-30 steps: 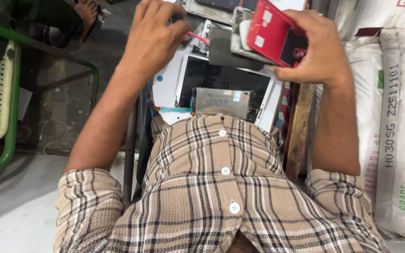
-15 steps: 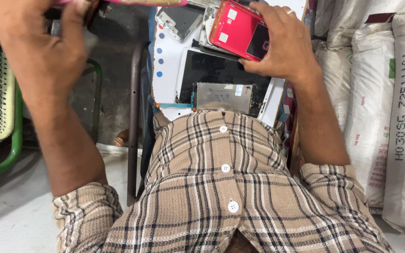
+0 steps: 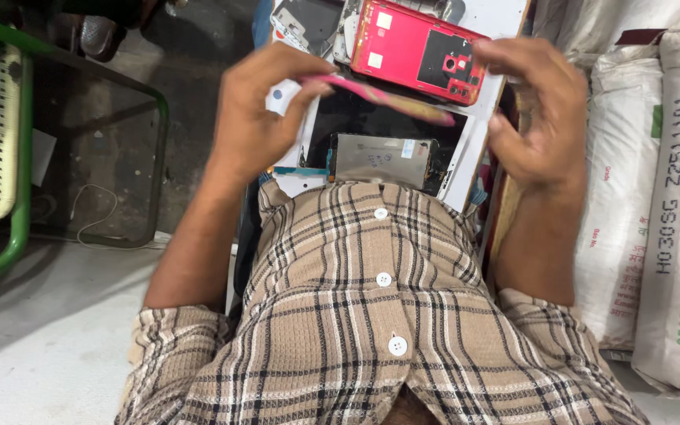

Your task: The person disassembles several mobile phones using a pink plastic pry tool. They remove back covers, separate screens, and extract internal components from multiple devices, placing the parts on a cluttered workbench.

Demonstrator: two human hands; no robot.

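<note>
Two bare hands at work above a small white board (image 3: 478,149) laid across the lap of a seated person in a tan plaid button shirt (image 3: 371,315). Left hand (image 3: 257,118): fingers closed on the near end of a thin pink strip (image 3: 387,96), held roughly level over the board. Right hand (image 3: 541,118): fingers curled, its fingertips at the edge of a red phone back cover (image 3: 419,51) that lies inner side up at the far end of the board; whether it grips the cover or the strip's far end cannot be told. Board contents, near to far: a grey metal-backed display panel (image 3: 383,160) just above the shirt, a dark screen glass (image 3: 371,122) beneath the strip, grey phone frames (image 3: 316,24) beside the red cover. Surroundings: bare concrete floor (image 3: 33,346), pale in front and darker further off; a green metal-framed chair (image 3: 9,157) with a cream perforated seat on the left; a thin white cable (image 3: 92,212) on the floor by it; stacked white woven sacks (image 3: 670,220) with printed lettering close along the right.
</note>
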